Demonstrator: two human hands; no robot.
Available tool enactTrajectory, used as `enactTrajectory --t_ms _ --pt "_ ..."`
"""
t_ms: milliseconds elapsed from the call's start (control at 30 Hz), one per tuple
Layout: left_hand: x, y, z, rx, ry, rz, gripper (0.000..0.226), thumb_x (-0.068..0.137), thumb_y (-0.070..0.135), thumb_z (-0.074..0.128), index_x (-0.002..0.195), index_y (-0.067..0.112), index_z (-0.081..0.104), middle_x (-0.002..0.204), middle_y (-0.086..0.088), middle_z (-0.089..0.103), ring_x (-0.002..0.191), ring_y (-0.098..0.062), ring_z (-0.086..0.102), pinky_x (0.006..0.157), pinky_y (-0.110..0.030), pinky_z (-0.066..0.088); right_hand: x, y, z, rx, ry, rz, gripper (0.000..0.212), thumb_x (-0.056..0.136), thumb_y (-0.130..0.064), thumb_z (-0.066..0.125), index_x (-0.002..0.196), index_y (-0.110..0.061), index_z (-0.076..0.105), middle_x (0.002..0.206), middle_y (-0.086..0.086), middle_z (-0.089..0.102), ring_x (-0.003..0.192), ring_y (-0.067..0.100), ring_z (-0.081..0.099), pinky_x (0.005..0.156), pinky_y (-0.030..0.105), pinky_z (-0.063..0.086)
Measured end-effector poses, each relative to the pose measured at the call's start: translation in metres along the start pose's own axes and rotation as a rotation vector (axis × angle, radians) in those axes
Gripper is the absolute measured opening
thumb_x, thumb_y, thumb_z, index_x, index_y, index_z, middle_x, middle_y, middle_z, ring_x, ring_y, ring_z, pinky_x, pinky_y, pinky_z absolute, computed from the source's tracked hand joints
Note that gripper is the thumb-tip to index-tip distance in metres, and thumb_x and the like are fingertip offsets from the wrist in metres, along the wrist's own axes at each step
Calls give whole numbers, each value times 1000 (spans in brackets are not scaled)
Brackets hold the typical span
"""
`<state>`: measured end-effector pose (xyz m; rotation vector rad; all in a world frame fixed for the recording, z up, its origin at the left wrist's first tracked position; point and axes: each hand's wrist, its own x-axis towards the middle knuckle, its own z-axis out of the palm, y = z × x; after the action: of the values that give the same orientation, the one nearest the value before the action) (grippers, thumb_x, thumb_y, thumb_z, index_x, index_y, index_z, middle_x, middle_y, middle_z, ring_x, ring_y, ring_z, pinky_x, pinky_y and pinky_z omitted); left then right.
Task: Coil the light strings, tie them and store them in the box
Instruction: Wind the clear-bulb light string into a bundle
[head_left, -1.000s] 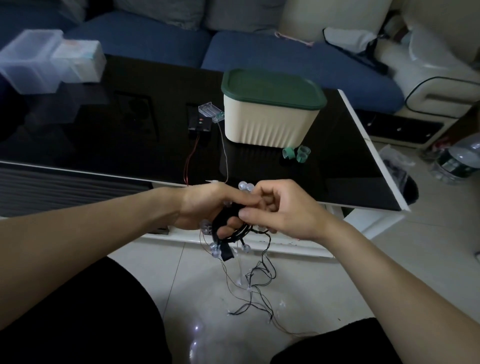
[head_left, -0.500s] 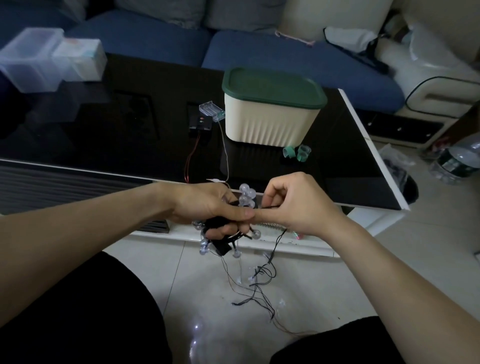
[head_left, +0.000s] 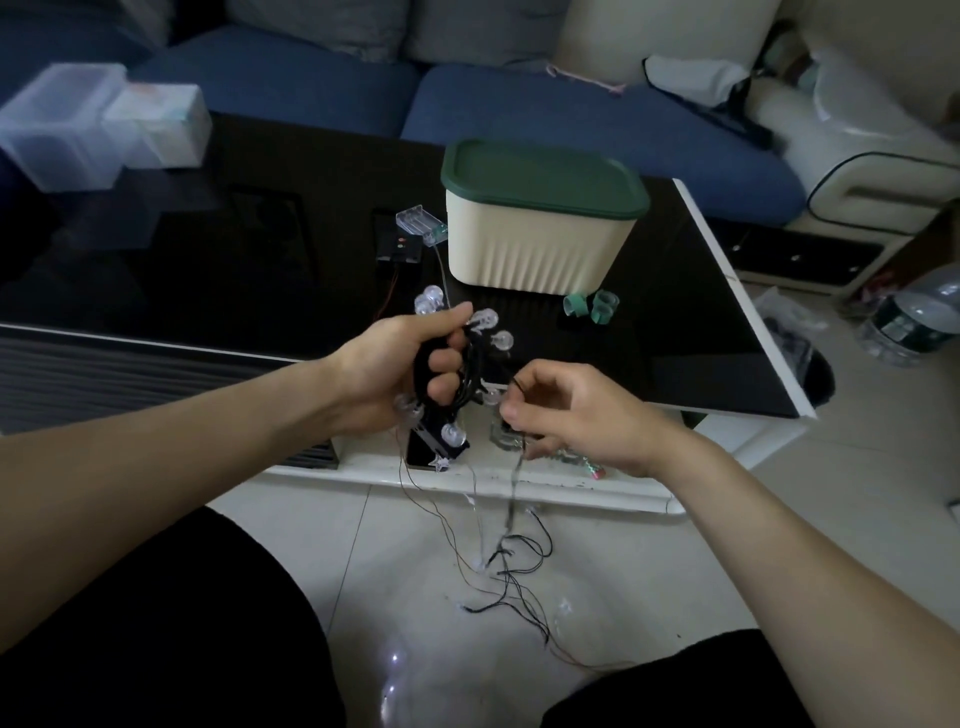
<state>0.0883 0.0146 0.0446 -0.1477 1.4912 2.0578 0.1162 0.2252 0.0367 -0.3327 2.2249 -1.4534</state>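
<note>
1. The left hand (head_left: 395, 374) has its fingers wrapped around the coiled light string (head_left: 467, 364).
2. The right hand (head_left: 566, 415) pinches the loose wire; more lies on the floor (head_left: 649, 545).
3. No tie yet, and the box (head_left: 540, 249) on the desk (head_left: 260, 270) is still lidded.

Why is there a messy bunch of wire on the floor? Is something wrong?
Part of the light string hangs off the right hand and lies tangled on the floor tiles, uncoiled. The left hand grips the coiled part. The box is shut. Nothing looks broken.
</note>
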Motion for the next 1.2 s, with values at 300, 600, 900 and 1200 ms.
enactTrajectory --t_ms 300,600,900,1200 --pt "5 1 -11 104 41 74 30 83 36 71 64 21 53 62 1 54 59 -10 50 68 -29 22 4 1 4 90 -22 42 14 103 -20 55 97 -10 63 86 21 68 81 33 62 85 55 52" --pt "3 7 -6 -173 123 112 28 77 5 67 103 -3 68 95 -13 74 78 -14 68 73 -23 58 10 5 21 336 122 206 23 94 -22 70 110 -7 63 64 2 51 46 10 44 42 25 39" --pt "2 -2 1 80 38 52 48 84 22 63 120 -9 61 110 -20 72 97 -25 70 98 -38 51 11 -1 38 -113 113 2 15 86 -21 78 76 -23 68 54 -28 58 58 -15 55 63 12 36" --pt "-1 -18 5 308 -367 -186 59 100 43 38 122 -8 57 106 -28 65 93 -38 64 83 -38 51 2 -10 29 -99 100 -38 13 85 -22 80 83 -15 70 62 3 71 57 12 65 63 23 51"
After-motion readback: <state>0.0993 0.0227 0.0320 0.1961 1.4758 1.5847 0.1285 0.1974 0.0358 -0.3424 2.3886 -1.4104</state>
